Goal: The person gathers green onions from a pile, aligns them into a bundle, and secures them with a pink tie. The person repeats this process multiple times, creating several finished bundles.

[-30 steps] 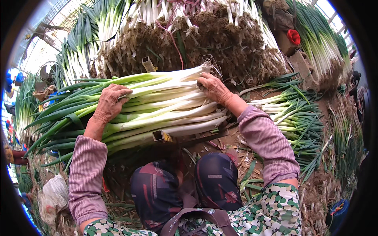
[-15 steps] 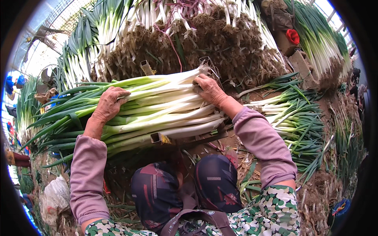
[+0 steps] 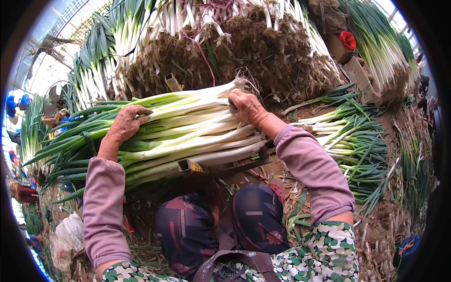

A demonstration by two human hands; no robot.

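A thick bundle of long green onions (image 3: 197,136) lies crosswise before me on a low metal frame (image 3: 188,166), white ends to the right and green leaves to the left. My left hand (image 3: 125,126) is bent over the far stalks where white turns green, thumb and fingers closed on a green onion. Near the root end, my right hand (image 3: 248,109) is curled with its fingertips pressed around a white stalk. The roots of the farthest stalk (image 3: 242,84) stick out just beyond that hand. The undersides of my fingers are hidden.
Behind the frame stands a big stack of green onions with soil-caked roots (image 3: 225,51). More green onions (image 3: 359,145) lie on the ground at right, and another upright pile (image 3: 380,51) stands at far right. A white plastic bag (image 3: 68,237) sits at lower left. My knees (image 3: 258,216) are close below the frame.
My left hand has slid slightly left, and its thumb and fingertips show a little farther apart. My right hand has curled more tightly and shifted slightly left. The bundle lies nearly as before.
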